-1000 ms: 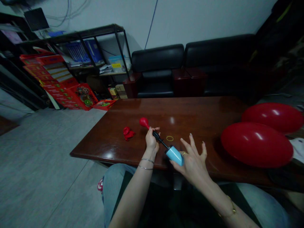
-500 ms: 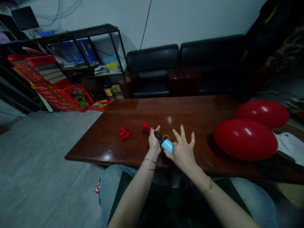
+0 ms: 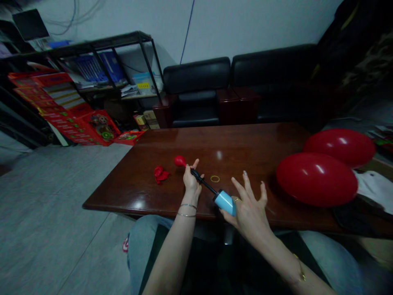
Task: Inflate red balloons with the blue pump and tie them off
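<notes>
A balloon hand pump (image 3: 225, 202) with a light blue barrel and a black rod stretches between my hands above the table's near edge. My left hand (image 3: 190, 182) is closed around its black front end, where a small, slightly swollen red balloon (image 3: 179, 161) sticks out past my fingers. My right hand (image 3: 250, 209) grips the blue barrel between thumb and index finger, the other fingers spread. A yellow ring-shaped band (image 3: 215, 179) lies on the table between the hands. Crumpled red balloons (image 3: 160, 174) rest left of my left hand.
Two large inflated red balloons (image 3: 317, 179) lie at the right of the brown wooden table (image 3: 260, 143), beside a white cloth (image 3: 374, 188). Black armchairs (image 3: 196, 78) stand behind it. Red boxes (image 3: 73, 119) are stacked by a shelf at the left.
My hands have moved apart, the right one toward the lower right with the blue barrel, exposing the black rod. My left hand and the small balloon have shifted left.
</notes>
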Motion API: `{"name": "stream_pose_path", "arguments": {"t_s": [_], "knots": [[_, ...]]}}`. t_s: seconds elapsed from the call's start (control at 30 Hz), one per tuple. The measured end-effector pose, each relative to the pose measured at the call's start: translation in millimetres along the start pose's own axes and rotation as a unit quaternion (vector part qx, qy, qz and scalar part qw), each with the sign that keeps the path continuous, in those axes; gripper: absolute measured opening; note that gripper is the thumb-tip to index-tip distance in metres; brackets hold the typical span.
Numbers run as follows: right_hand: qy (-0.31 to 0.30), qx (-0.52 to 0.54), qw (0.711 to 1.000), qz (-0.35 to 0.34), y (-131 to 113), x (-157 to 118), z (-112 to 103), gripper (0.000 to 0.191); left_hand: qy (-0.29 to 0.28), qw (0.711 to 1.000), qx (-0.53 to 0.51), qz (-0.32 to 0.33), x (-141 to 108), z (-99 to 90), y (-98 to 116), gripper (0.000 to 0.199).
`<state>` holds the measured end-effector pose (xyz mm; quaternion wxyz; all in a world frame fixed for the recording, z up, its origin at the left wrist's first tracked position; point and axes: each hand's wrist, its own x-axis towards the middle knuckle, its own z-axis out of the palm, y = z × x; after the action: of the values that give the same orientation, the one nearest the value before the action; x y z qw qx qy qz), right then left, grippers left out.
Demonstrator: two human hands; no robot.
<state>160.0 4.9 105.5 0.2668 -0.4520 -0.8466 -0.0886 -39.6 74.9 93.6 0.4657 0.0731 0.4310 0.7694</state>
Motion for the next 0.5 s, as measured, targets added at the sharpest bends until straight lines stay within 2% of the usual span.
{"name": "stream_pose_path", "arguments": {"t_s": [0.23, 0.37, 0.5], "knots": [[-0.025, 0.012, 1.0, 0.003, -7.2, 30.7, 10.1, 0.021, -0.082, 0.994, -0.06, -0.038, -20.9, 6.8, -19.6, 0.031], [-0.031, 0.017, 0.999, 0.018, -20.2, 41.3, 16.6, 0.028, -0.076, 0.995, -0.052, -0.032, -17.6, 4.9, -12.5, 0.032], [-0.039, 0.0, 0.999, 0.013, -25.5, 38.5, 17.9, 0.042, -0.065, 0.997, -0.02, -0.021, -10.3, 3.5, -2.7, 0.032]]}}
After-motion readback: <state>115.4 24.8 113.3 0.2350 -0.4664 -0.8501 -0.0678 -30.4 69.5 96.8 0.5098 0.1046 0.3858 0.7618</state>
